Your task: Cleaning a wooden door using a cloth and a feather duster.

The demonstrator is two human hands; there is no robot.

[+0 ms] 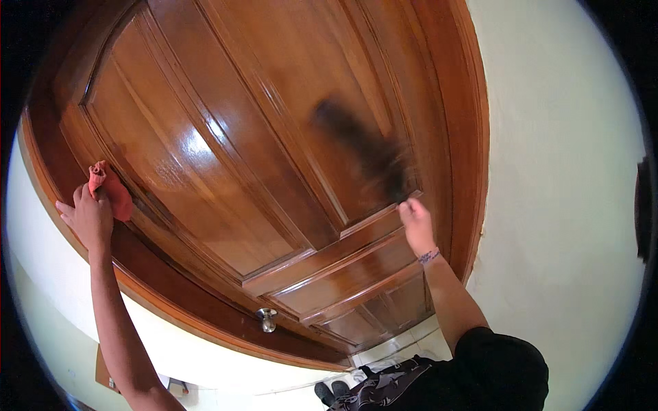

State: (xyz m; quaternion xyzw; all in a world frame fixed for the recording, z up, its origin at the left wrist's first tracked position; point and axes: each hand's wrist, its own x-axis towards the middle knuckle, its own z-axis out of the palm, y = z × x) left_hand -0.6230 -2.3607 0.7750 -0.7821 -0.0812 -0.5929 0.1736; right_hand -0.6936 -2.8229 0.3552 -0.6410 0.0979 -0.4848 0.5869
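Observation:
A panelled wooden door (288, 169) with a glossy brown finish fills most of the view. At its left edge, my left hand (92, 218) grips a bunched red cloth (119, 198) beside the wooden door frame (154, 290). Whether the cloth touches the wood, I cannot tell. My right hand (417, 223), a patterned band around its wrist, is closed on the lower end of a dark duster (354, 141). Motion blurs the duster, which slants up and left in front of the door's right-hand panel.
A round metal doorknob (267, 318) sticks out low on the door's left side. Pale walls (555, 169) flank the frame. Dark footwear (331, 393) is on the light tiled floor (241, 400). A brown object (104, 370) stands at lower left.

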